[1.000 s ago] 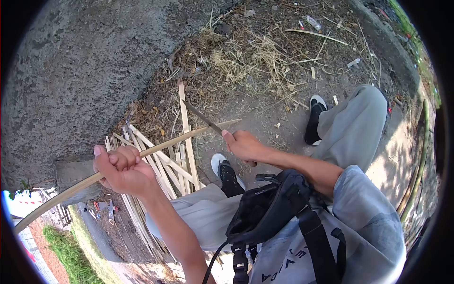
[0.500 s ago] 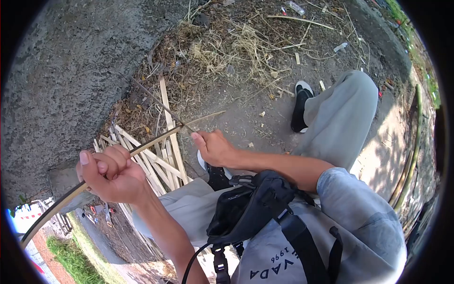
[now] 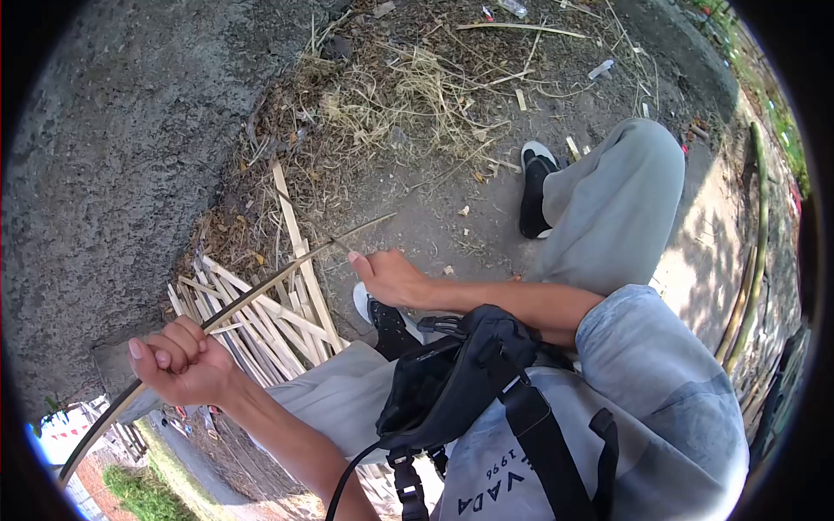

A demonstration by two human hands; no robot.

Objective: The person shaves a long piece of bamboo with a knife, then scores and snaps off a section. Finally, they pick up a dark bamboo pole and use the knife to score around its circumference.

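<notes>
Steadying the long strip [image 3: 269, 283], which is running from eight o'clock inward, my left hand [image 3: 187, 360] is gripping it at eight o'clock; my right hand [image 3: 395, 278] is clasping a narrow blade [image 3: 342, 247], crossing it just nine o'clock of centre. Good control is probably depending on a firm left grip and a shallow angle.
</notes>
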